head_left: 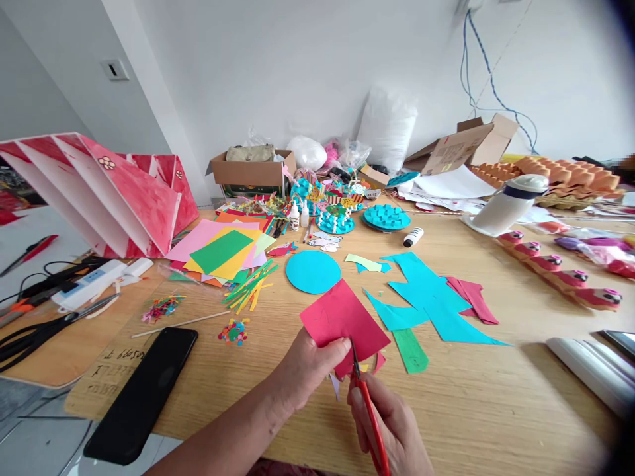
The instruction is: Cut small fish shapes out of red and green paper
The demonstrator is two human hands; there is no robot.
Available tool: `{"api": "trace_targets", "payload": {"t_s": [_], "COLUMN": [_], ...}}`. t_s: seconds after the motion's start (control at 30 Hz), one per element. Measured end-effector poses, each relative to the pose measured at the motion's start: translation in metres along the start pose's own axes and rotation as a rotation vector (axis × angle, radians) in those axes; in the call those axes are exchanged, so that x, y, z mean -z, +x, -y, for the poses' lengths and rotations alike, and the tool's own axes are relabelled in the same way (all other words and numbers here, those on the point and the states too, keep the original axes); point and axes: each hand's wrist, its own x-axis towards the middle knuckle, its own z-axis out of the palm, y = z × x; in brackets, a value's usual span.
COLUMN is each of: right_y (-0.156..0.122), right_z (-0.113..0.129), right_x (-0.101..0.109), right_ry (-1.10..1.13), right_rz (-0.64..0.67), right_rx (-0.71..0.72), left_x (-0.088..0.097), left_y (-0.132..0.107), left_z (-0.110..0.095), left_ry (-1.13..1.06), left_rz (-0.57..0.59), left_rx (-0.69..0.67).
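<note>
My left hand (308,367) is closed on a sheet of red paper (342,317), its thumb on top near the lower edge. Faint drawn lines show on the sheet's left part. Red-handled scissors (370,423) are in my right hand (389,423), with the blades at the near edge of the red paper. Small paper scraps, partly hidden, lie under and beside my hands. Just beyond the sheet is a blue paper circle (313,272). To the right lie blue paper offcuts (421,291), a green strip (411,350) and folded red pieces (473,299).
A stack of coloured paper (223,251) and thin paper strips (252,284) lie on the left, near a black phone (143,390). Decorated blue plates (387,217), glue bottles (294,217) and a cardboard box (253,170) stand farther back. A white bottle (508,205) leans at right.
</note>
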Motion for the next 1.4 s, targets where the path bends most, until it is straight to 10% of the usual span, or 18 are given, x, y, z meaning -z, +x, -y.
{"api": "trace_targets", "payload": {"t_s": [1.4], "right_y": [0.002], "right_z": [-0.006], "right_x": [-0.009], "right_ry": [-0.138], "right_rz": [0.068], "right_rx": [0.012], "left_x": [0.015], "left_y": [0.001], "left_z": [0.003], "left_ry": [0.004], "left_rz": [-0.058], "left_rx": [0.023]}}
